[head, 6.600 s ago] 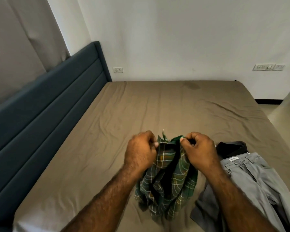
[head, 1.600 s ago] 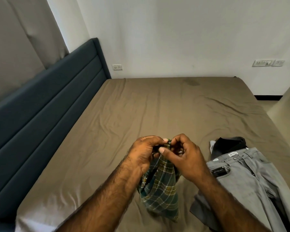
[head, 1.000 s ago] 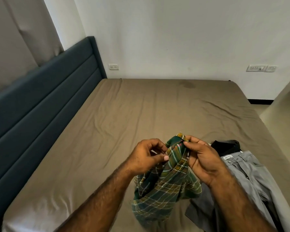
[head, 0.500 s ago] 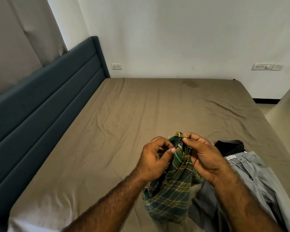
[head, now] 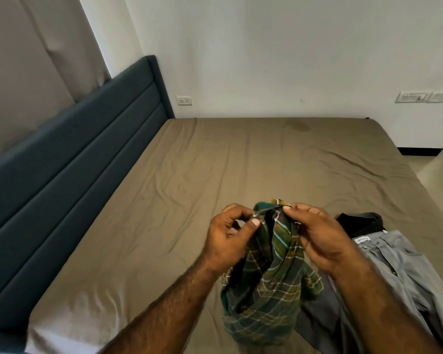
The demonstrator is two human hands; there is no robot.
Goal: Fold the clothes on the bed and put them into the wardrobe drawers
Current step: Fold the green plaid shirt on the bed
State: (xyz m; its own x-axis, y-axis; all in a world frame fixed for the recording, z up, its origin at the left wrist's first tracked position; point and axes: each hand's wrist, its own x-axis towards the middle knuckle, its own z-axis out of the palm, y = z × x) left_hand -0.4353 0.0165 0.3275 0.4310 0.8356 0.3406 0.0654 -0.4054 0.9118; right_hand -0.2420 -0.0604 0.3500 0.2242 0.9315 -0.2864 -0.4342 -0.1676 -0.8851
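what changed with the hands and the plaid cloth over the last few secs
Both hands kept hold of the green plaid garment throughout. They came together at its top edge, then parted slightly; now the left hand and right hand each pinch the edge, opening it a little. It still hangs bunched, unfolded. The grey trousers and black garment stayed on the bed.

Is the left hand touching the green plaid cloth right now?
Touching. The head view shows the left hand pinching the top edge of the green plaid cloth between thumb and fingers, while the right hand pinches the same edge beside it.
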